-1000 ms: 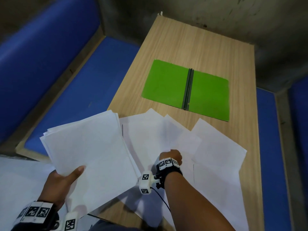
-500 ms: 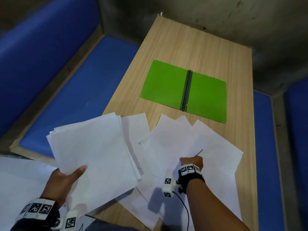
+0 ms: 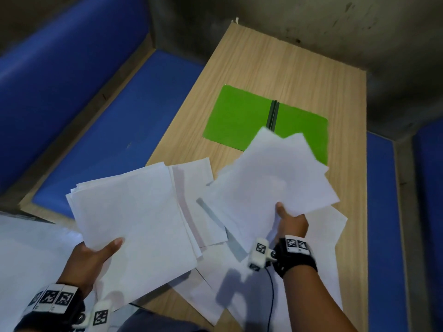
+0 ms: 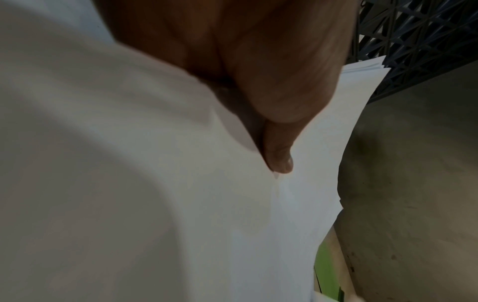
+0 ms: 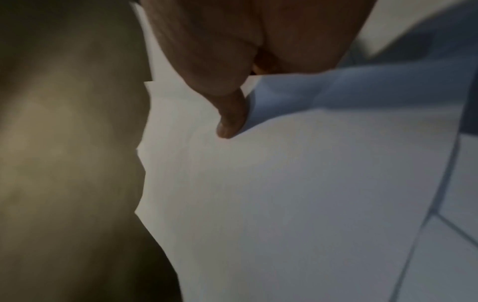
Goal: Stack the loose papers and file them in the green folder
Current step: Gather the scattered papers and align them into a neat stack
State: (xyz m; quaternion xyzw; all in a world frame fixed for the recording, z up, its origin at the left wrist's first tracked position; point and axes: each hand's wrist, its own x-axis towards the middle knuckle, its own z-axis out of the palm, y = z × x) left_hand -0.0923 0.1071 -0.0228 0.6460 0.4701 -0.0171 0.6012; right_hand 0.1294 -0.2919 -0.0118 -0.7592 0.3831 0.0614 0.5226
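My left hand [image 3: 98, 252] grips a stack of white papers [image 3: 134, 226] by its near corner, thumb on top [image 4: 278, 159], held above the table's left edge. In my right hand [image 3: 291, 219] a few fanned white sheets [image 3: 273, 178] are lifted off the table, thumb pressing on top [image 5: 230, 120]; they cover the near edge of the green folder [image 3: 235, 121]. That folder lies open and flat at mid-table with a dark spine. More loose sheets [image 3: 318, 236] lie on the table under and between my hands.
The wooden table [image 3: 287, 68] runs away from me, with blue padded benches [image 3: 96, 130] on the left and another blue bench [image 3: 381, 212] on the right. A grey concrete wall stands behind. A white sheet [image 3: 28, 255] fills the lower left corner.
My right hand, which pressed flat on the spread sheets, has gathered a few and lifted them up toward the folder. The left hand's stack has stayed put.
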